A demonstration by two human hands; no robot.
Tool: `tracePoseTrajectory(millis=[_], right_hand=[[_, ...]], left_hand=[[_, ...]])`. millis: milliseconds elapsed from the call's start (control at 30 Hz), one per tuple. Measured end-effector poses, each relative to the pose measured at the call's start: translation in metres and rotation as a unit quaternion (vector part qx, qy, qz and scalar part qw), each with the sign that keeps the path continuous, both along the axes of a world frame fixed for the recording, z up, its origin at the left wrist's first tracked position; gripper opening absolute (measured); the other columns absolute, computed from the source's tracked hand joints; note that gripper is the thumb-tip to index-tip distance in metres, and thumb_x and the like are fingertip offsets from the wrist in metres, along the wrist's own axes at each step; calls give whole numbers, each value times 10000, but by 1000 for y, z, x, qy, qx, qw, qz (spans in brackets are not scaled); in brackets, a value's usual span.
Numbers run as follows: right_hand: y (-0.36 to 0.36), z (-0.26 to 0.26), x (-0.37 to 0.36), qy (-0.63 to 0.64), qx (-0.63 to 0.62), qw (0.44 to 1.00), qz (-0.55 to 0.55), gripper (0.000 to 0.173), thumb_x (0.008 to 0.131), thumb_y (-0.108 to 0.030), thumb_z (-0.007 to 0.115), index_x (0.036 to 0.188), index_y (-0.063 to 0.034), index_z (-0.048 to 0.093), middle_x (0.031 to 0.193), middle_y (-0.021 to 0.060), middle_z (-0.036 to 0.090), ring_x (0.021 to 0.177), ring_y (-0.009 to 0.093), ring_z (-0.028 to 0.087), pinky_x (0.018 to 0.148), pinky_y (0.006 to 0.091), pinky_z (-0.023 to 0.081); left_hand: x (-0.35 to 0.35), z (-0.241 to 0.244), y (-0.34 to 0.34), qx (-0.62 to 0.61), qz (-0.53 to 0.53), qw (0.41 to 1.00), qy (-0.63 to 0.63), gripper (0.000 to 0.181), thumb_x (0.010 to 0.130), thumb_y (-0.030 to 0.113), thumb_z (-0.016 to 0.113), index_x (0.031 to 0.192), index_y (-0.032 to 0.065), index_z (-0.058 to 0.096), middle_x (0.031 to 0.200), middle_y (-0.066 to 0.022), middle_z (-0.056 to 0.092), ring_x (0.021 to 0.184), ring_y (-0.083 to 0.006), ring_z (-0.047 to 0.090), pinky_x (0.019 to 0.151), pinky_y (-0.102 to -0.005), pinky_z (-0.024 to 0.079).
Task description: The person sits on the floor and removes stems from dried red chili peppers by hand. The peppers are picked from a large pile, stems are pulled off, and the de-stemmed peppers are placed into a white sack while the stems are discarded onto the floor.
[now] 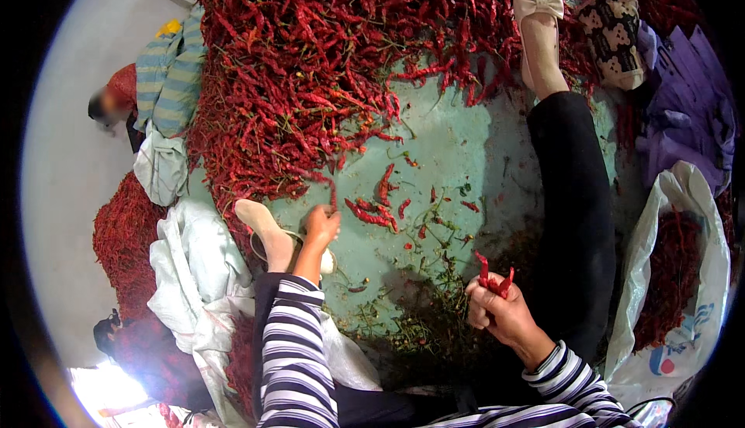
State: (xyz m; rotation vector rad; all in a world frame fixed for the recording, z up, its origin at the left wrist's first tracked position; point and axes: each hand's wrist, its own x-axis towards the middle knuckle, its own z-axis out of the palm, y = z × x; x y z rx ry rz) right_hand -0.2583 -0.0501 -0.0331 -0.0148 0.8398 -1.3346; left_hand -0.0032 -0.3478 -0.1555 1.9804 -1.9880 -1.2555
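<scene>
My left hand (pixel 322 227) pinches a dried red chili pepper (pixel 333 192), slightly blurred, at the lower edge of a large heap of red chilies (pixel 291 79). Several dried chilies stick up out of my right hand (pixel 502 311), its thumb and fingers closed around them. Between my hands, a few loose red chilies (pixel 372 214) lie on the pale green floor sheet (pixel 442 143). Green stems and plant scraps (pixel 436 317) are strewn thickly on the sheet left of my right hand.
My legs in dark trousers (pixel 573 212) frame the sheet. An open white woven sack (pixel 640 288) with red chilies stands at the right, below purple cloth (pixel 687 102). More white sacks (pixel 198 259) lie at the left, near another chili heap (pixel 125 242) and a person (pixel 122 93).
</scene>
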Motion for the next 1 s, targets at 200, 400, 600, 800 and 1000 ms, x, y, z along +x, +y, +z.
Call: tracePoseTrajectory(millis=[200,400,600,800,1000], right_hand=[[-8,-8,3,-46,57,996,-43,152,877,-146,475,942,-14,512,729,49,536,555,132,515,498,264,448],[-11,-15,8,-46,40,997,-44,175,849,-168,539,952,-28,519,685,2,473,543,92,445,499,247,400],[-10,-19,13,-80,6,996,-42,217,833,-151,562,1004,-27,512,642,-25,407,532,79,385,507,248,365],[-9,-16,12,-118,-1,992,-48,201,820,-135,573,1002,-58,530,626,-45,403,514,71,376,494,244,369],[-8,-21,13,-156,5,984,-81,189,827,-129,561,1000,-58,536,605,-47,394,493,70,364,483,240,361]], left_hand=[[-58,87,58,314,31,888,335,158,838,125,523,963,32,495,831,-75,578,644,-159,568,565,-304,480],[-82,131,106,437,-55,828,348,249,847,133,529,1060,18,474,886,-93,587,685,-156,576,609,-295,486],[-98,140,142,398,-114,857,308,259,815,156,592,1001,39,455,829,-70,580,642,-108,548,569,-233,452],[-111,147,155,358,-176,884,243,223,791,143,620,926,55,466,782,-40,567,629,-94,537,556,-218,435],[-127,157,144,238,-156,908,308,196,781,89,607,913,50,467,780,-40,551,636,-91,519,566,-221,441]])
